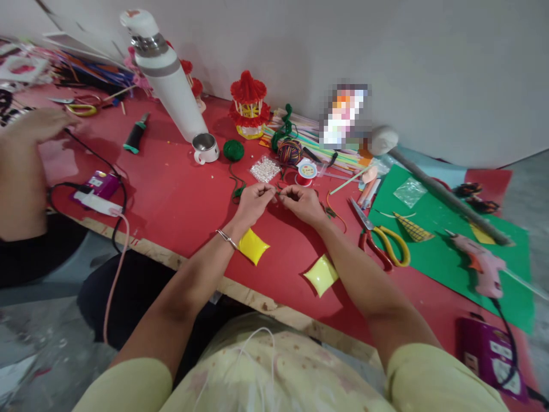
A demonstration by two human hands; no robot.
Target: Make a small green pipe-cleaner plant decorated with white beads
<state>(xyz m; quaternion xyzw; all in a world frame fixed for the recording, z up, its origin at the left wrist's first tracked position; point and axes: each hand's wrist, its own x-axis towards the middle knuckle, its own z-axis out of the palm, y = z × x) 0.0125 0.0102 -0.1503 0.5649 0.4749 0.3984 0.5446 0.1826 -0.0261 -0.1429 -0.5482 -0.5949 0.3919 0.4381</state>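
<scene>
My left hand (257, 201) and my right hand (301, 203) meet closely over the red table (180, 194), fingertips pinched. Whatever lies between the fingers is too small to make out. Just beyond them are a packet of white pearl beads (265, 169) and a spool with red thread (305, 173). A ball of green yarn (234, 150) sits to the left, and a multicoloured yarn ball (290, 152) lies behind the beads. Beside my left wrist rests a yellow pillow-shaped packet (253, 246). A paler yellow packet (321, 275) touches my right forearm.
Scissors (381, 237) and a pink glue gun (480, 263) lie to the right, partly on green sheet (446, 286). A tall white flask (171, 80), a steel cup (206, 149) and a red paper lantern model (249, 106) stand behind. Another person's arm (23, 171) is at left.
</scene>
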